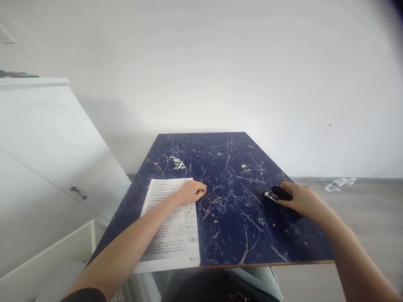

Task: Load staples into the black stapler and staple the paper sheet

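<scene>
My right hand point(297, 196) is closed around a black stapler point(280, 193) near the right edge of the dark blue marbled table point(233, 226). The stapler's metal end points to the left. My left hand point(192, 192) rests with curled fingers on the upper right corner of a printed paper stack point(170, 247); what its fingers hold, if anything, is hidden. The paper lies at the table's front left and slightly overhangs the front edge. Behind it on the tabletop is a small pile of staple strips point(179, 163).
A white cabinet point(47, 138) with a dark handle point(78, 193) stands to the left of the table. A clear plastic wrapper point(340, 184) lies on the floor at the right, by the white wall point(220, 75).
</scene>
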The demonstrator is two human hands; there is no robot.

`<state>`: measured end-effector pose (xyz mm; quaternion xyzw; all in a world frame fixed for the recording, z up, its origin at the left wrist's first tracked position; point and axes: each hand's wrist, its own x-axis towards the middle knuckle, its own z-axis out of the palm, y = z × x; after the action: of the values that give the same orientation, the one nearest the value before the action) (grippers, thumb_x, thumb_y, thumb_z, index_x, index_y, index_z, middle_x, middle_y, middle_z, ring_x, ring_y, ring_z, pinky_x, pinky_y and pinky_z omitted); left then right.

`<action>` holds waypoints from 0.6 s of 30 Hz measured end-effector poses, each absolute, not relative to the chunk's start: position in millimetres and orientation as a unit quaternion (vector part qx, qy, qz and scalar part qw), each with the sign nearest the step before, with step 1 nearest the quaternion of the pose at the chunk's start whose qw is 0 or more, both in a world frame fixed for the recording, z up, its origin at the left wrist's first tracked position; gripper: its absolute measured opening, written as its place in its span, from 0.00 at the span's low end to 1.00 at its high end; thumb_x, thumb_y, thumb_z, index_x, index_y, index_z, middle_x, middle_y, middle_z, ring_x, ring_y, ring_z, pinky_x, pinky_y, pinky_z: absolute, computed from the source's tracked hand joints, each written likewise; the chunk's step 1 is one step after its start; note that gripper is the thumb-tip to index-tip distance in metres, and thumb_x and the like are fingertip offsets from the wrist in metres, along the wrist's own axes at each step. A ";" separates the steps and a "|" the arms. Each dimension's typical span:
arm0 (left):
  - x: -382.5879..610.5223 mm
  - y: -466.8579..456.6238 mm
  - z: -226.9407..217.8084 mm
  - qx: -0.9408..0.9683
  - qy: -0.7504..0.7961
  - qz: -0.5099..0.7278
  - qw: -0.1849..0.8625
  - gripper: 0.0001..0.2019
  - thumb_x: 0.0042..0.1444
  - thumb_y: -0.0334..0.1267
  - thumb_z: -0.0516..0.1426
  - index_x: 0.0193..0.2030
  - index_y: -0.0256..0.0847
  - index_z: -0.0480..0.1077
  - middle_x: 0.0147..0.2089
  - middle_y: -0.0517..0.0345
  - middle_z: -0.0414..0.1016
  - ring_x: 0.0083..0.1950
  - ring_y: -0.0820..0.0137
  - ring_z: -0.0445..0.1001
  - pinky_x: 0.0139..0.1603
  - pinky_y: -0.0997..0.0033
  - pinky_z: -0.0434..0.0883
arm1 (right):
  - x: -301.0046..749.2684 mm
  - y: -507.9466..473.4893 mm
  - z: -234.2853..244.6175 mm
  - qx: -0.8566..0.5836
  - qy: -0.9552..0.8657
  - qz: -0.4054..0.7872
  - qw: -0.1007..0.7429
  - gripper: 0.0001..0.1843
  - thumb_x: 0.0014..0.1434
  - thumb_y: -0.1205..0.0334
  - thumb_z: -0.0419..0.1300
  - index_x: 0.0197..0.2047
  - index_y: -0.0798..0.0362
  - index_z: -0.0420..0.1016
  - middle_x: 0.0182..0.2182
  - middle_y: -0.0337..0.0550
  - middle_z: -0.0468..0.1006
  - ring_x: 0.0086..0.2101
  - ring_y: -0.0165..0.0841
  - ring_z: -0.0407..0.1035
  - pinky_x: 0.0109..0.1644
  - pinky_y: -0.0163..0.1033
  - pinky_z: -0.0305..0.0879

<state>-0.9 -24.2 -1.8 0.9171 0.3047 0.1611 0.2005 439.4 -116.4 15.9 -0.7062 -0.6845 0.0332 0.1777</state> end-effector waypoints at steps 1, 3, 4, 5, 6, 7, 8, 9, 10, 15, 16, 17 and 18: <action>-1.1 -24.0 -2.0 0.916 0.305 0.162 0.202 0.11 0.56 0.28 0.50 0.31 0.42 0.71 0.33 0.62 0.78 0.32 0.71 0.72 0.37 0.73 0.64 | 435.7 -117.2 21.7 -0.704 -0.694 0.052 0.145 0.16 0.44 0.49 0.70 0.31 0.46 0.70 0.24 0.39 0.78 0.24 0.40 0.71 0.26 0.40 0.60; -1.4 -23.5 -3.0 0.915 0.306 0.162 0.207 0.11 0.57 0.28 0.49 0.30 0.42 0.71 0.33 0.62 0.78 0.32 0.72 0.72 0.37 0.73 0.64 | 419.8 -120.3 38.9 -0.698 -0.705 0.050 0.117 0.20 0.45 0.46 0.70 0.38 0.46 0.72 0.32 0.44 0.81 0.31 0.44 0.74 0.30 0.43 0.64; -1.5 -23.3 -3.5 0.914 0.306 0.163 0.209 0.11 0.57 0.28 0.49 0.30 0.42 0.71 0.33 0.62 0.78 0.32 0.72 0.72 0.37 0.73 0.64 | 407.2 -121.9 49.2 -0.694 -0.705 0.010 0.146 0.23 0.47 0.44 0.69 0.42 0.46 0.73 0.38 0.47 0.81 0.36 0.46 0.75 0.34 0.44 0.65; -1.5 -23.3 -3.9 0.914 0.306 0.165 0.209 0.11 0.56 0.28 0.49 0.29 0.42 0.71 0.33 0.62 0.78 0.31 0.72 0.72 0.37 0.73 0.64 | 391.9 -122.7 59.6 -0.690 -0.699 -0.034 0.184 0.21 0.53 0.42 0.65 0.44 0.46 0.73 0.42 0.49 0.81 0.40 0.47 0.74 0.37 0.45 0.66; -1.5 -23.3 -3.9 0.914 0.306 0.166 0.209 0.11 0.56 0.27 0.49 0.29 0.42 0.71 0.33 0.62 0.78 0.31 0.72 0.72 0.37 0.73 0.64 | 374.3 -122.3 69.2 -0.682 -0.694 -0.063 0.222 0.18 0.59 0.43 0.60 0.44 0.46 0.73 0.43 0.49 0.80 0.42 0.46 0.74 0.40 0.45 0.66; -1.4 -23.6 -3.6 0.913 0.307 0.168 0.208 0.11 0.56 0.27 0.50 0.29 0.42 0.71 0.33 0.62 0.78 0.31 0.72 0.72 0.37 0.73 0.64 | 355.4 -119.9 77.1 -0.668 -0.697 -0.070 0.252 0.15 0.63 0.45 0.56 0.43 0.46 0.74 0.41 0.49 0.80 0.41 0.44 0.74 0.41 0.44 0.66; -1.2 -23.9 -3.0 0.913 0.308 0.169 0.207 0.11 0.56 0.27 0.50 0.29 0.42 0.71 0.33 0.62 0.78 0.31 0.72 0.72 0.37 0.72 0.64 | 335.8 -115.3 82.5 -0.648 -0.711 -0.060 0.266 0.14 0.65 0.48 0.54 0.39 0.47 0.74 0.38 0.48 0.80 0.37 0.41 0.73 0.40 0.43 0.65; -0.9 -24.4 -2.2 0.913 0.308 0.169 0.207 0.11 0.55 0.27 0.50 0.30 0.42 0.71 0.33 0.62 0.78 0.31 0.72 0.72 0.37 0.72 0.64 | 316.2 -108.3 85.1 -0.627 -0.732 -0.043 0.261 0.14 0.66 0.51 0.53 0.36 0.48 0.73 0.33 0.46 0.79 0.32 0.38 0.72 0.38 0.41 0.64; -0.5 -24.9 -1.3 0.913 0.309 0.169 0.207 0.11 0.55 0.27 0.50 0.30 0.42 0.72 0.33 0.62 0.78 0.31 0.72 0.72 0.38 0.72 0.64 | 297.1 -99.2 84.4 -0.614 -0.750 -0.028 0.245 0.14 0.66 0.53 0.52 0.32 0.48 0.72 0.30 0.45 0.78 0.29 0.37 0.70 0.35 0.40 0.62; 1.1 -24.5 -0.5 0.915 0.316 0.160 0.193 0.10 0.55 0.28 0.51 0.30 0.43 0.72 0.32 0.63 0.77 0.31 0.71 0.71 0.37 0.72 0.63 | 216.4 -39.9 44.8 -0.561 -0.807 0.038 0.182 0.12 0.61 0.60 0.57 0.26 0.50 0.70 0.25 0.43 0.76 0.27 0.34 0.68 0.31 0.37 0.54; 1.2 -23.9 -1.3 0.916 0.318 0.158 0.189 0.10 0.55 0.28 0.51 0.30 0.43 0.72 0.32 0.63 0.77 0.31 0.71 0.71 0.37 0.72 0.63 | 204.2 -30.0 34.2 -0.565 -0.806 0.054 0.166 0.12 0.60 0.60 0.58 0.25 0.50 0.71 0.24 0.43 0.76 0.27 0.34 0.69 0.31 0.37 0.54; 1.3 -23.2 -2.3 0.917 0.317 0.155 0.187 0.10 0.55 0.29 0.51 0.30 0.43 0.72 0.32 0.62 0.77 0.31 0.71 0.71 0.37 0.72 0.63 | 193.8 -22.0 24.2 -0.573 -0.802 0.068 0.152 0.13 0.60 0.60 0.59 0.24 0.51 0.71 0.25 0.43 0.76 0.27 0.34 0.70 0.31 0.37 0.54; 1.3 -22.6 -3.3 0.918 0.316 0.154 0.186 0.10 0.55 0.29 0.51 0.30 0.42 0.72 0.32 0.62 0.78 0.32 0.71 0.71 0.38 0.71 0.63 | 185.3 -16.1 15.2 -0.592 -0.790 0.074 0.141 0.14 0.61 0.59 0.58 0.24 0.51 0.72 0.25 0.45 0.77 0.28 0.35 0.70 0.31 0.37 0.54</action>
<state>1.3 -22.6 -3.3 0.9177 0.3157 0.1539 0.1857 185.3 -16.1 15.2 -0.5919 -0.7902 0.0736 0.1408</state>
